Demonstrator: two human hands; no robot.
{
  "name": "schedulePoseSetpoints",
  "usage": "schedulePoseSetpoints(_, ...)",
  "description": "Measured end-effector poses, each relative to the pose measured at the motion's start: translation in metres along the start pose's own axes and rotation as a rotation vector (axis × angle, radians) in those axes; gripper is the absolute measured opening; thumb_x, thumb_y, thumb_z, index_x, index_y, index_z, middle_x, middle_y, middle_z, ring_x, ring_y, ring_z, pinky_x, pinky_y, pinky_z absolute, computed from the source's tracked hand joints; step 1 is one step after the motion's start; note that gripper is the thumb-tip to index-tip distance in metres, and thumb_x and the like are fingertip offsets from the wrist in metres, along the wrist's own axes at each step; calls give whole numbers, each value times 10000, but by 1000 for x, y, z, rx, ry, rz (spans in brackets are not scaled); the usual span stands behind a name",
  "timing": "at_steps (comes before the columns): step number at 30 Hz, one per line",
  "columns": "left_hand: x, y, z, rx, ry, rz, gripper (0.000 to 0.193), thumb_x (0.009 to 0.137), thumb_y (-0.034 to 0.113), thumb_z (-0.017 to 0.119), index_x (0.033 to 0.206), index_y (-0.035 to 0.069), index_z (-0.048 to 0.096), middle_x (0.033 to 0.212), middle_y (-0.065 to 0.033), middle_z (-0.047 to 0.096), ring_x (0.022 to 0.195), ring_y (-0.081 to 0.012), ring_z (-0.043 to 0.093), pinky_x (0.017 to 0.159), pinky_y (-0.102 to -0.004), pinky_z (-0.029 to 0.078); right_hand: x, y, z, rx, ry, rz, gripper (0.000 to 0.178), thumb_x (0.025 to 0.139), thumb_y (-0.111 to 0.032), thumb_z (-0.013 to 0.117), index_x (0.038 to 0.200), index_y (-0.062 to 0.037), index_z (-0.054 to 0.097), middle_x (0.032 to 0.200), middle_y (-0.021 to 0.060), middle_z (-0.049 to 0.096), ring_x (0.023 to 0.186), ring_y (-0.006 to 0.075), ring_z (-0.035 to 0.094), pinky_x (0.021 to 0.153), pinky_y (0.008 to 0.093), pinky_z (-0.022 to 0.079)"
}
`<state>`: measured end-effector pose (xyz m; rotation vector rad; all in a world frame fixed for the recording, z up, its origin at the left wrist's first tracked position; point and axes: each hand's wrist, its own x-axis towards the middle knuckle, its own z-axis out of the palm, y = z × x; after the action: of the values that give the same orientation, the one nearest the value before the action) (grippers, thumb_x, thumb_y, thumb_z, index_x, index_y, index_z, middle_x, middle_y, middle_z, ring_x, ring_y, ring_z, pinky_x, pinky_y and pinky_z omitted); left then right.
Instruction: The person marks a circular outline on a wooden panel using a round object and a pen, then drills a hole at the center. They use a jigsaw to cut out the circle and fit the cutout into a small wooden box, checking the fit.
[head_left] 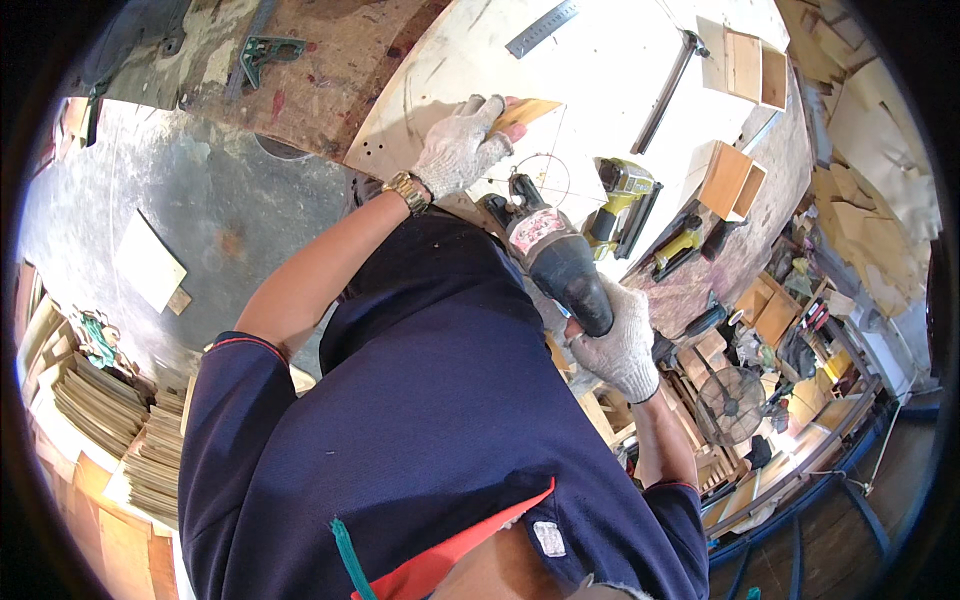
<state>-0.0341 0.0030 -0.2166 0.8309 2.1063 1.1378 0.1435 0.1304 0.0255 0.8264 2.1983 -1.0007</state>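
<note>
My left hand (462,147), in a white knitted glove with bare fingertips, rests on the pale board. Its thumb and fingers close on a small yellowish wood piece (533,112). Pencil lines and a drawn circle (548,178) mark the board beside it. Lower right, my gloved right hand (618,345) wraps the rear of a dark barrel-bodied jigsaw (562,258). The tool's front end lies over the board's near edge, close to the circle. Its blade cannot be made out.
Right of the jigsaw stand a yellow-green nail gun (622,205) and a second yellow-green tool (680,247). Farther off lie a steel ruler (542,30), a long bar clamp (670,90) and small wooden boxes (732,180). Stacked boards (100,400) and a fan (732,403) flank me.
</note>
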Motion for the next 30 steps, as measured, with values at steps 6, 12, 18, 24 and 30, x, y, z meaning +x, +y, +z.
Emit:
schedulePoseSetpoints(6, 0, 0, -1, 5, -4, -7, 595, 1024, 589, 516, 1456, 182, 551, 1179, -150, 624, 1072, -344, 653, 894, -457, 525, -3, 2, 6, -13, 36, -5, 427, 695, -153, 720, 1083, 19, 676, 783, 235, 690, 789, 444, 712, 768, 455, 554)
schedulePoseSetpoints(12, 0, 1, -1, 48, -2, 0, 584, 1028, 569, 519, 1449, 164, 551, 1182, -167, 622, 1076, -369, 656, 890, -466, 529, -3, -4, 12, 51, 55, 43, 490, 664, -132, 707, 1127, 24, 674, 823, 229, 707, 812, 428, 720, 794, 445, 552)
schedulePoseSetpoints(18, 2, 0, -2, 20, -5, 19, 582, 1023, 549, 536, 1439, 142, 553, 1162, -200, 616, 1065, -388, 651, 882, -476, 529, -7, -7, 27, 39, 179, 43, 523, 662, -145, 722, 1154, 24, 673, 849, 230, 713, 836, 425, 721, 801, 440, 550)
schedulePoseSetpoints(24, 2, -3, -1, 17, 24, 64, 562, 1031, 518, 542, 1434, 128, 551, 1153, -207, 614, 1011, -373, 667, 849, -469, 529, -13, -8, 38, 78, 218, 112, 517, 674, -161, 737, 1158, 12, 678, 850, 210, 714, 837, 407, 711, 817, 443, 529)
schedulePoseSetpoints(30, 3, 5, -8, -34, -26, 51, 530, 1039, 467, 558, 1434, 115, 550, 1155, -208, 613, 984, -351, 677, 845, -449, 533, -17, -12, 56, -18, 392, 62, 481, 684, -165, 736, 1127, 15, 682, 830, 195, 713, 796, 377, 713, 803, 431, 533)
